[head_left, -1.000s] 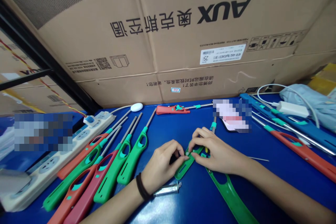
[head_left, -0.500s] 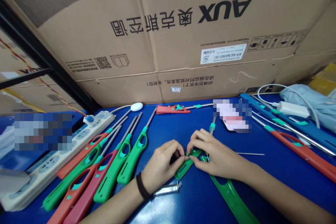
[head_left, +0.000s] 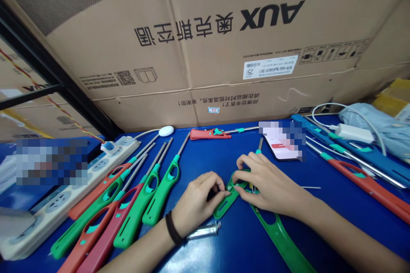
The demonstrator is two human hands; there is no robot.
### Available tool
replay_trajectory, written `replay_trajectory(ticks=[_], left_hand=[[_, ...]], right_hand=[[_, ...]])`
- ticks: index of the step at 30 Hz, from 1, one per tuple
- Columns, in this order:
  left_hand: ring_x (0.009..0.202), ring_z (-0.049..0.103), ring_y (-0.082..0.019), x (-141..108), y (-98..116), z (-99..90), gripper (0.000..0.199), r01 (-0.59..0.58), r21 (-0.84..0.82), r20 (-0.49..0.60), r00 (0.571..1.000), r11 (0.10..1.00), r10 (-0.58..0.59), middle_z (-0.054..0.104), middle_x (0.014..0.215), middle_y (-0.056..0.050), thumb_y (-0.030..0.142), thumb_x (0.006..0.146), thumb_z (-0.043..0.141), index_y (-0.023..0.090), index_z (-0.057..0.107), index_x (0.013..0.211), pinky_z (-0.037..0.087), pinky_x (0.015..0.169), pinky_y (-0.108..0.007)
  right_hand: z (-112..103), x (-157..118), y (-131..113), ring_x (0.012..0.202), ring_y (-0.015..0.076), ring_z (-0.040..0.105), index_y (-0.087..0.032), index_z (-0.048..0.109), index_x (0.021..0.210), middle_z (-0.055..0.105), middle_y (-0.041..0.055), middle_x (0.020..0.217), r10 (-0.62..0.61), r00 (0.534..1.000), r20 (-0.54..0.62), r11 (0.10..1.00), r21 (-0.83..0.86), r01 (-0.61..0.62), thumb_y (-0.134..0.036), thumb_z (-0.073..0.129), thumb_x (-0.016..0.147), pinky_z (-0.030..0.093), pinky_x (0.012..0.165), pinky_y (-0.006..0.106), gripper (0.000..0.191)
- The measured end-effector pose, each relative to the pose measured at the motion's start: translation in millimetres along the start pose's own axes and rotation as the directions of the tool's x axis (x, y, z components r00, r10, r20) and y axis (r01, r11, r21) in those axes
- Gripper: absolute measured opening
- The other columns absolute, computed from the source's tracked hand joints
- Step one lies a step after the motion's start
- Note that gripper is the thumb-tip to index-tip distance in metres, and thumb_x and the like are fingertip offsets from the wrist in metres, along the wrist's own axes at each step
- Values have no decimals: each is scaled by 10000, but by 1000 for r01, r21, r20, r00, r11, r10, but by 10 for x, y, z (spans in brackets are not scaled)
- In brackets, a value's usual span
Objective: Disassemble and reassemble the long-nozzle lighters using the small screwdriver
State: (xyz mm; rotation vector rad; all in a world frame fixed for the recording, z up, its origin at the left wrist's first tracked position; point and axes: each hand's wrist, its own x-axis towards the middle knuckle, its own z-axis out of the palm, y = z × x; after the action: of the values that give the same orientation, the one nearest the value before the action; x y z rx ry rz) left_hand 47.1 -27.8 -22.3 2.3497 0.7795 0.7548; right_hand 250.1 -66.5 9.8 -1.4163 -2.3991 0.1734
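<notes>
A green lighter handle half (head_left: 226, 207) lies tilted on the blue tabletop, its slotted end toward me. My left hand (head_left: 200, 196), with a dark band at the wrist, is closed, thumb and index pinching its left edge. From the right, my right hand (head_left: 265, 181) curls over the upper part, index finger and thumb closed on it near a small pale piece. Under the right palm are thin wires, and a second green handle half (head_left: 283, 243) runs toward the front edge. A clear fuel tank (head_left: 203, 231) lies beside my left wrist. The fingertips partly hide the small parts.
Several long-necked lighters (head_left: 134, 209) lie in a row at left beside a white power strip (head_left: 118, 153). A red lighter (head_left: 209, 134) and a phone (head_left: 280, 143) are at the back. More lighters (head_left: 368, 183) and a white charger (head_left: 355, 132) lie right. A cardboard box (head_left: 192, 64) stands behind.
My right fingertips have drawn slightly apart from my left ones, uncovering more of the green half and the pale piece. My left hand stays nearly in place.
</notes>
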Motion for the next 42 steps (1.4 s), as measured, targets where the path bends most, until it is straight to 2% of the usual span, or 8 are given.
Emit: replay_trajectory(ticks=[4, 9, 14, 21, 32, 39, 42], left_hand=[[710, 563, -126, 1, -14, 2, 87, 0, 8, 7, 1000, 1000, 0, 595, 762, 4, 169, 856, 591, 177, 530, 794, 424, 664, -217], [694, 554, -121, -5, -38, 3, 88, 4, 12, 12, 1000, 1000, -4, 584, 754, 9, 141, 849, 588, 177, 529, 794, 418, 654, -214], [681, 555, -115, -12, -39, -7, 101, 10, 3, 4, 1000, 1000, -10, 591, 750, 11, 133, 843, 588, 177, 528, 775, 419, 645, -209], [676, 554, -121, -6, -20, -6, 91, -2, 14, 16, 1000, 1000, 2, 585, 743, 8, 158, 858, 571, 181, 528, 782, 422, 636, -216], [718, 556, -139, -36, -3, -15, 54, -33, 34, 21, 999, 999, 33, 597, 767, -9, 164, 840, 588, 179, 540, 820, 438, 671, -235], [742, 566, -144, -27, -7, -23, 42, -58, 29, 31, 998, 998, 57, 620, 787, -16, 167, 857, 579, 181, 555, 825, 444, 682, -240], [739, 570, -147, -19, -4, -21, 54, -55, 34, 25, 998, 998, 54, 622, 776, -16, 167, 854, 586, 181, 553, 813, 446, 674, -240]], right_hand=[[59, -4, 13, 882, 184, 472, -224, 616, 865, 500, 31, 912, 71, 997, -15, 980, 188, -67, -301, 581, 842, 376, 809, 346, 88], [121, -6, 10, 878, 172, 477, -238, 607, 903, 492, 20, 929, 34, 999, 17, 964, 264, -38, -284, 602, 826, 348, 884, 377, 90], [119, -17, 3, 894, 182, 473, -250, 605, 917, 495, 19, 936, 35, 999, 25, 963, 265, -40, -244, 588, 823, 366, 842, 361, 96], [121, -1, -13, 897, 175, 489, -236, 589, 925, 500, 19, 934, 32, 999, -22, 964, 263, -25, -214, 584, 820, 356, 889, 379, 107], [58, -6, -35, 866, 195, 458, -224, 613, 885, 505, 45, 955, -31, 999, 17, 993, 110, 29, -225, 558, 837, 378, 816, 383, 72], [90, 13, -57, 843, 174, 480, -206, 610, 863, 516, 32, 905, 22, 1000, 14, 967, 253, -24, -207, 567, 845, 400, 810, 355, 47], [99, 22, -66, 847, 178, 490, -201, 609, 841, 522, 33, 895, 49, 999, 19, 966, 253, -52, -213, 558, 856, 392, 828, 375, 54]])
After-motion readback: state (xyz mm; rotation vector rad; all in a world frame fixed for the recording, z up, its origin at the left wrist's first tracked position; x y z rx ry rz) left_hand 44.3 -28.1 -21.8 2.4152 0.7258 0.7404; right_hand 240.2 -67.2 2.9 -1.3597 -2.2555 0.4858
